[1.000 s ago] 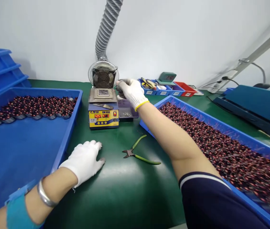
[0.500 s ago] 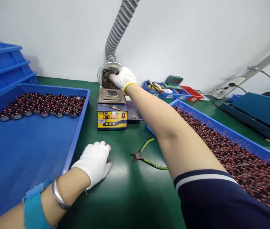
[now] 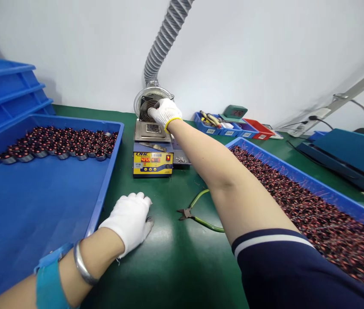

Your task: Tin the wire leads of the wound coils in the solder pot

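Note:
My left hand (image 3: pixel 129 221), in a white glove, rests palm down on the green table (image 3: pixel 169 266), thumb apart and fingers extended. Stretched forward, my right hand (image 3: pixel 165 111) is in a white knitted glove with a yellow cuff. Its fingers are bent together above the solder pot (image 3: pixel 152 163); whatever they hold is hidden. This pot has a yellow front with red digits and a square opening (image 3: pixel 153 128) on top. A flat metal tool (image 3: pixel 153 146) lies along its front ledge. Between my arms are green-handled side cutters (image 3: pixel 186 213), jaws apart.
On the left, a blue tray (image 3: pixel 100 197) has rows of small dark round parts (image 3: pixel 59 141). Another blue tray (image 3: pixel 255 152) at right is full of reddish wired parts (image 3: pixel 297 197). Behind the pot sits a round extractor hood (image 3: pixel 137 105) with a grey hose (image 3: pixel 165 40). Small bins (image 3: pixel 207 128) line the wall.
My right hand has dropped slightly over the solder pot. The whole view has shifted a little. My left hand stays on the table, and the digits on the pot's display look different.

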Available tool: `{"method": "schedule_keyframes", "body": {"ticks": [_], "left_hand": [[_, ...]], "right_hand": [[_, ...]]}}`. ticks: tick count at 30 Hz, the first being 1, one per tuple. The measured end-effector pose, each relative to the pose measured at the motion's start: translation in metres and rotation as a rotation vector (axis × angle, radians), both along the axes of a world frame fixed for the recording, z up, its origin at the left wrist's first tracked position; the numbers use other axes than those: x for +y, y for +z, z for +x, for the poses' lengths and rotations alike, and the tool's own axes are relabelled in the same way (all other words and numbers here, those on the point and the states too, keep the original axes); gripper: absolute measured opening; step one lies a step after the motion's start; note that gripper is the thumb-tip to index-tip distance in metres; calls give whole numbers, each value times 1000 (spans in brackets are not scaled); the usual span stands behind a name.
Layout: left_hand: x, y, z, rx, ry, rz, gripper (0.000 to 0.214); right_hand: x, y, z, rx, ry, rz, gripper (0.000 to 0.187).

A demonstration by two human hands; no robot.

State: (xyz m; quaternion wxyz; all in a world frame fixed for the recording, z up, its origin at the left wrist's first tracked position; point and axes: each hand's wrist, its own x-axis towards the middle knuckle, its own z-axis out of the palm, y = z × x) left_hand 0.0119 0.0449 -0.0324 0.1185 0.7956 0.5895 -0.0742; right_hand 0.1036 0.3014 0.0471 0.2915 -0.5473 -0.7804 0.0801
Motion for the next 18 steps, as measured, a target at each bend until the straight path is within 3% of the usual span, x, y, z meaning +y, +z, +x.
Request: {"method": "schedule_keyframes", "body": {"ticks": [11,18], "left_hand": [[-1,-1,0,-10,2,22,32],[-1,-2,-1,-5,-2,26,33]], "right_hand": [[0,-8,-1,-13,-53,73,35],[-3,0,2,11,-52,54,38]]}}
